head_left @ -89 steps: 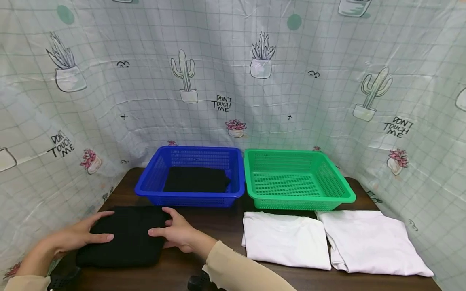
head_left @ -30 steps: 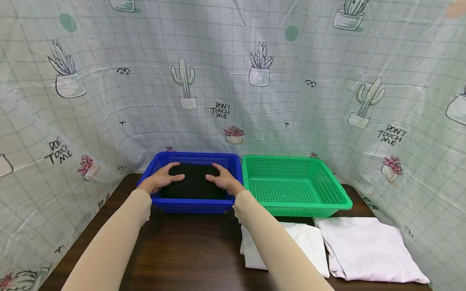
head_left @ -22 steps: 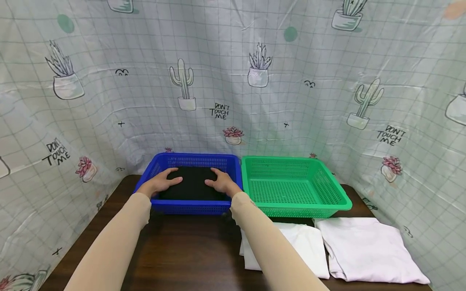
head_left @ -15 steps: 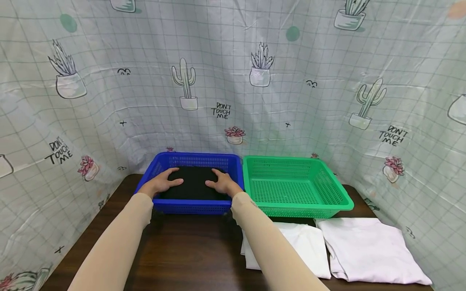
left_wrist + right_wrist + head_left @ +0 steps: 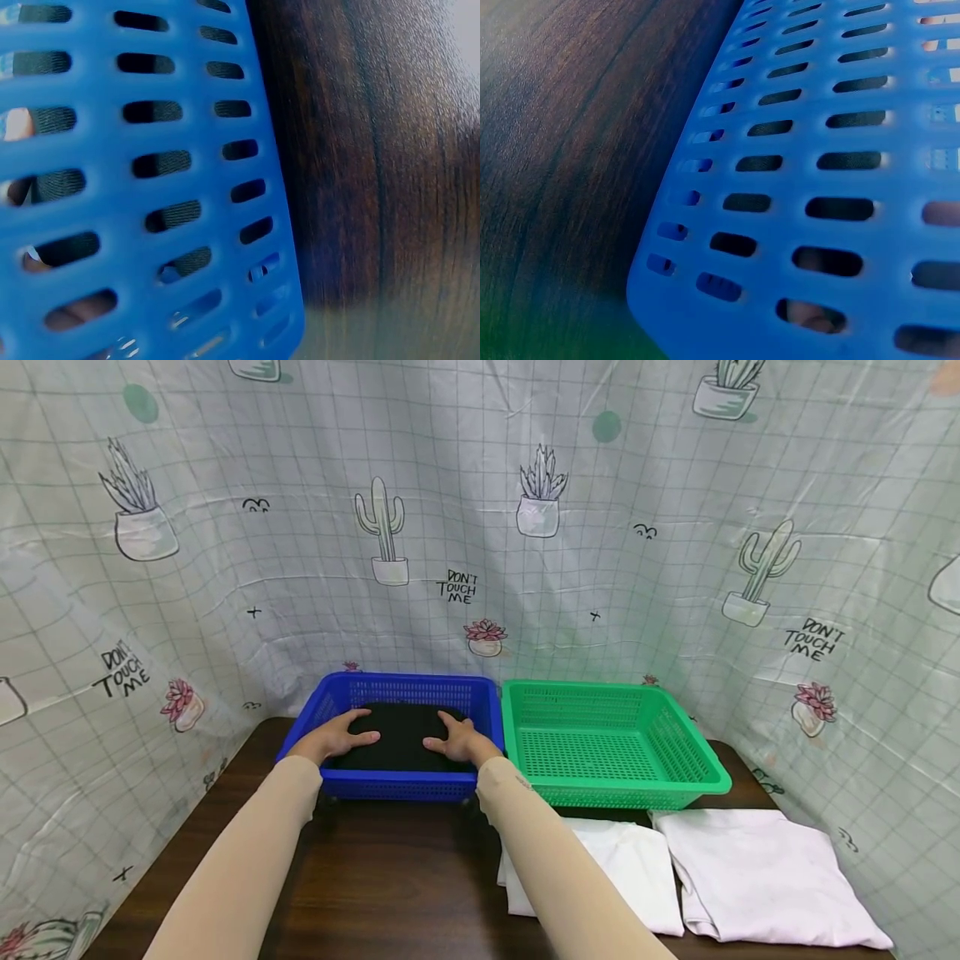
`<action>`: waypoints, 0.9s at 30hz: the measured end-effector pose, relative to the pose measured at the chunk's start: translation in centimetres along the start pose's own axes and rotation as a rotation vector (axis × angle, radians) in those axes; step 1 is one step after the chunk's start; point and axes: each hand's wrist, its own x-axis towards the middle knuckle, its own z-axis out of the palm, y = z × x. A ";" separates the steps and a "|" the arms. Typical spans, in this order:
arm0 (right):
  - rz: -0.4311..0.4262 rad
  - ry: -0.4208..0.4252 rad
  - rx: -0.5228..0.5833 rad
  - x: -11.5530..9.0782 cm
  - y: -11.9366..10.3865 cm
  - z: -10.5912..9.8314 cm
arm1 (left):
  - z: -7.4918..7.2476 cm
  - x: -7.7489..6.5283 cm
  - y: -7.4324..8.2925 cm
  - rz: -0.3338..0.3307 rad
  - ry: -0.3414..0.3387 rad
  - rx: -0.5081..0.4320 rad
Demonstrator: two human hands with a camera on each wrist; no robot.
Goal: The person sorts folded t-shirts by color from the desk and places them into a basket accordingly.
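Note:
A folded black garment (image 5: pixel 405 739) lies in the blue basket (image 5: pixel 405 785) at the back left of the table. My left hand (image 5: pixel 333 739) rests on its left part, thumb and index finger spread apart over the cloth. On the opposite side my right hand (image 5: pixel 459 739) touches it the same way, with the thumb pointing inward. The other fingers of both hands are mostly hidden. Through the slots of the basket wall (image 5: pixel 127 217) in the left wrist view, dark cloth and bits of fingers show. The right wrist view shows dark cloth behind the slotted wall (image 5: pixel 780 180) too.
A green basket (image 5: pixel 615 793) stands right beside the blue one. In front of it lie a folded white shirt (image 5: pixel 626 868), partly covered by the right sleeve, and another folded white garment (image 5: pixel 772 877). A patterned curtain (image 5: pixel 315 593) encloses the dark wooden table (image 5: pixel 375 877).
The black garment went from the left front of the table into the blue basket, onto the black cloth there. In the last half second, the hands shifted only slightly on it.

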 end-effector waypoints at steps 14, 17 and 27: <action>0.030 -0.029 -0.040 0.1 -0.1 0.0 | -0.1 0.1 0.3 -0.045 -0.009 0.003; 0.042 -0.029 -0.041 0.1 -0.1 0.0 | -0.1 0.2 0.2 -0.040 -0.005 0.007; 0.063 -0.051 -0.029 0.2 0.0 0.0 | -0.1 0.5 -0.2 -0.042 -0.037 0.003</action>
